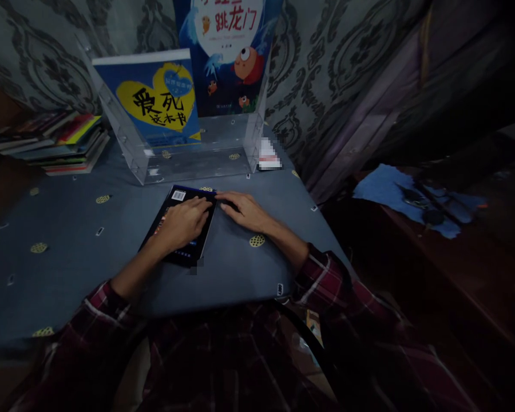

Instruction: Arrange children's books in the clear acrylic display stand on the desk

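A dark book (201, 239) with a white barcode label at its top left lies on the cloth-covered table, slightly slanted. My left hand (183, 223) rests flat on the book, its fingers stretched toward the top right corner and covering the middle. At that corner, my right hand (242, 210) touches the edge with its fingertips; its fingers are extended and the thumb is apart. Behind them stands a clear acrylic book stand (124, 134). It holds a blue book with a yellow heart (154, 100) in front and a taller blue book with orange fish (229, 68) behind.
A stack of books (64, 143) sits at the table's back left. A small white item (268, 154), partly pixelated, lies right of the stand. Across a gap on the right, a dark red surface (416, 257) bears a blue cloth (381, 189) with eyeglasses on it. A patterned curtain hangs behind.
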`<control>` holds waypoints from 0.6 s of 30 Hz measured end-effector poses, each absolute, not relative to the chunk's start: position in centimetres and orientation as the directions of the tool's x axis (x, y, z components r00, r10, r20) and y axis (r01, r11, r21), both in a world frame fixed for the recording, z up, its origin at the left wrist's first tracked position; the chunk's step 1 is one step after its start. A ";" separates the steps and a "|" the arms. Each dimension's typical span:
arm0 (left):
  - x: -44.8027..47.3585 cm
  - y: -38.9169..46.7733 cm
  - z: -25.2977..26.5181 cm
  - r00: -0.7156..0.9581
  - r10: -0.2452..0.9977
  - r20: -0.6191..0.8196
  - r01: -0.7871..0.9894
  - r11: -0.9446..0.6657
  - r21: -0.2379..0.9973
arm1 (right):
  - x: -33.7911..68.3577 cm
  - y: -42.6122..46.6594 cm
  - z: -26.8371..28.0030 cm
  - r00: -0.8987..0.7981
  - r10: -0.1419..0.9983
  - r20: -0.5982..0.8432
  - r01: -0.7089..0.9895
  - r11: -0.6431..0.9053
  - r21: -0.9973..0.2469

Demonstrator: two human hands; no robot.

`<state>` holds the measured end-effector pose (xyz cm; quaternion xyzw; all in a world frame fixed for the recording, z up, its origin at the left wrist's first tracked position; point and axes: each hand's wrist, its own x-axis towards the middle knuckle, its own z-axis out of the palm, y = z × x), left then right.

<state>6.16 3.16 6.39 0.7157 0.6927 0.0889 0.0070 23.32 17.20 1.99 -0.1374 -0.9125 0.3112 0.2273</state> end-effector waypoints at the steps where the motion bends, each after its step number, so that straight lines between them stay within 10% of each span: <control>1: 5.7 3.1 6.5 0.054 0.994 0.092 0.985 -0.069 0.159 | 23.3 17.2 1.9 -0.862 0.387 0.327 0.109 0.771 -0.627; 9: 1.9 -1.2 7.1 0.368 0.923 -0.111 0.879 -0.306 0.364 | 22.9 17.7 1.1 -0.896 0.332 0.296 0.107 0.807 -0.581; 18: 3.3 -5.0 5.8 0.345 0.938 0.039 0.913 -0.344 0.219 | 22.3 17.3 0.8 -0.909 0.308 0.280 0.145 0.864 -0.482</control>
